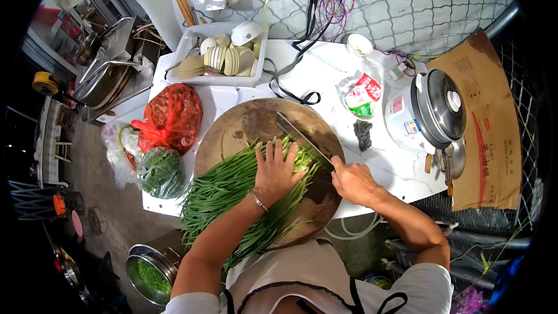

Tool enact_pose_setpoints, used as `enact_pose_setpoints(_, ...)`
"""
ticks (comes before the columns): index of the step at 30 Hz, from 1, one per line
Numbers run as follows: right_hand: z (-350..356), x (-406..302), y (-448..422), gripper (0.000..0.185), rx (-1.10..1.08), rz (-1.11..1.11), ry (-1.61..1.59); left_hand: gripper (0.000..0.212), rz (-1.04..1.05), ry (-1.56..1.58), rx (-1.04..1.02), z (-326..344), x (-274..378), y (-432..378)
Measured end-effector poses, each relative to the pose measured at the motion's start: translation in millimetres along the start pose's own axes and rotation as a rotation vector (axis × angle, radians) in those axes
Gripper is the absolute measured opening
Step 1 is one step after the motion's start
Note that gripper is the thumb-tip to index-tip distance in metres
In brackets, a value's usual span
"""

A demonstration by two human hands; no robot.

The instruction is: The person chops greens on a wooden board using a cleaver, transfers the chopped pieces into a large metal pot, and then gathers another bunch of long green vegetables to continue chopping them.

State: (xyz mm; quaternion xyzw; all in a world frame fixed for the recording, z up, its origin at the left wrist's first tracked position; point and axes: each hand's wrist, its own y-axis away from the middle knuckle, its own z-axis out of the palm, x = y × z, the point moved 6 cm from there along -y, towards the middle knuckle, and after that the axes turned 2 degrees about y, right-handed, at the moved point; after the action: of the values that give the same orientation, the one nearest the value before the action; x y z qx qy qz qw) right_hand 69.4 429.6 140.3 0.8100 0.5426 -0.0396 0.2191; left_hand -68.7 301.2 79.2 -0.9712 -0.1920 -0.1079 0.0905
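A large pile of Chinese chives [235,187] lies across a round wooden chopping board [226,135], its pale stem ends towards the right. Spread flat on top of the pile near those ends is my left hand [277,168], pressing on the chives, a bracelet on its wrist. My right hand [354,181] grips the handle of a cleaver [305,139]. The blade runs from the hand up and to the left over the board, beside the stem ends. Its lower edge is partly hidden by the stems.
Behind the board stands a white plastic bin [231,79] of dishes. At left are a red bag [172,113] and bagged greens [162,172]. An electric cooker [425,109], small bowl [360,45] and dark scouring pad [362,134] are at right. A pot [150,272] holds chopped greens.
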Motion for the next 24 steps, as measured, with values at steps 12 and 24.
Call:
enact_pose_setpoints(12, -44, 5, -5, 0.028, 0.044, -0.012, 0.004, 0.054, 0.007, -0.078, -0.154, 8, -1, -8)
enact_pose_setpoints(24, -10, 1, -25, 0.028, -0.141, 0.000, 0.088, 0.052, 0.015, -0.064, -0.113, 9, -1, -5)
